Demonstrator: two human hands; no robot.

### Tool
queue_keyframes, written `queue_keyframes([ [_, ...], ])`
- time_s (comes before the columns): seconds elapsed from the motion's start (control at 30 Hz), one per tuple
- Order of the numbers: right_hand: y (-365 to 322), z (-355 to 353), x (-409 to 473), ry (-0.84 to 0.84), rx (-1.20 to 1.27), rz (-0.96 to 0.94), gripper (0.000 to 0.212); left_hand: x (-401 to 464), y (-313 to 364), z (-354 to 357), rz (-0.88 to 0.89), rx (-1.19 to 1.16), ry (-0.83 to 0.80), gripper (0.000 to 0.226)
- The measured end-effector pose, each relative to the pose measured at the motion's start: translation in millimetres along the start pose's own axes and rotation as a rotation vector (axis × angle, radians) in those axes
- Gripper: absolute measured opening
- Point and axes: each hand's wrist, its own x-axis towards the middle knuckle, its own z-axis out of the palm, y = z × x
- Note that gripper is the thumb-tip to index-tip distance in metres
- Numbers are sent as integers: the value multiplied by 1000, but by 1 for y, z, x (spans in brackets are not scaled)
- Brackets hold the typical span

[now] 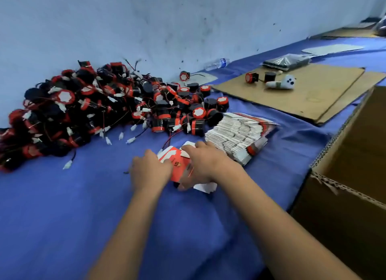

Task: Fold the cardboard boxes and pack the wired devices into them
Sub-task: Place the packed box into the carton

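here, a blue cloth-covered table [62, 217] runs along a pale wall, with a big open brown corrugated carton [344, 175] at its right edge. a large heap of black-and-red round wired devices with white plugs [94, 110] lies against the wall, and just beside it on the right sits a fanned stack of flat white-and-red cardboard box blanks [236, 133]. nearer the person, one small red-and-white cardboard box [179, 165] is held between both hands just above the cloth. the left hand [149, 171] curls round its left side; the right hand [200, 165] grips it from above and the right, fingers bent over the top. the step looks like folding this box into shape. next, i'd judge, the flaps need tucking shut, then a device has to be fetched from the heap and its wire coiled in.
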Motion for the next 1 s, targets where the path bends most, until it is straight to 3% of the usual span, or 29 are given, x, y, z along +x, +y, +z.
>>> queue_keyframes([
  [0.1,-7,9,20,-61,-120,38,137,11,-18,3,-43,-111,-117,20],
  [0.17,-5,7,27,-46,-128,48,152,13,-20,6,-50,-258,-55,16],
  [0.27,-3,0,30,34,-113,8,160,17,-15,0,-1,-351,117,15],
  [0.33,-9,-4,31,140,-47,-41,157,20,-12,-10,17,-606,152,16],
  [0.43,-34,-5,36,275,246,-160,147,25,-29,-35,78,-1047,73,30],
  [0.5,-60,-2,40,150,700,-248,135,23,-54,-53,202,-1216,-30,56],
  [0.57,-91,6,46,-127,1028,-297,111,22,-81,-68,314,-1148,18,67],
  [0.67,-138,25,57,-440,1192,-360,76,28,-117,-82,377,-972,104,67],
  [0.87,-193,58,79,-601,1319,-444,79,46,-171,-101,301,-901,169,54],
  [1.0,-199,77,89,-649,1412,-473,62,48,-192,-101,275,-855,113,58],
])
